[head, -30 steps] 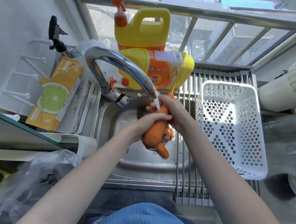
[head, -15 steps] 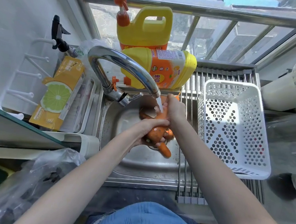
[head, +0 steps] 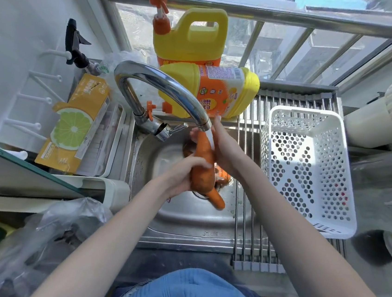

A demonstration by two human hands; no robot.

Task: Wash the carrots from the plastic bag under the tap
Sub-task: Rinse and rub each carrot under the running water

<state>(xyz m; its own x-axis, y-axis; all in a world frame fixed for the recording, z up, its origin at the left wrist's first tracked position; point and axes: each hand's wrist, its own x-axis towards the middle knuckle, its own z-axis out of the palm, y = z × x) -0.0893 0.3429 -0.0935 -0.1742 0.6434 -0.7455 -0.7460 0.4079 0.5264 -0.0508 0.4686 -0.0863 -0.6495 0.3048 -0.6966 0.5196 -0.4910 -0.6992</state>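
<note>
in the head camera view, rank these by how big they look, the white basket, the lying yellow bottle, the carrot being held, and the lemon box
1. white basket
2. lying yellow bottle and lemon box: look alike, unranked
3. held carrot, partly covered by the left hand and right hand

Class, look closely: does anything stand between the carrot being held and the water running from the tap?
Nothing visible does. The carrot, gripped by the left hand and steadied by the right hand, sits directly under the tap spout, and the stream lands on it.

carrot [head: 202, 163] (both hands) under tap [head: 171, 92]
</note>
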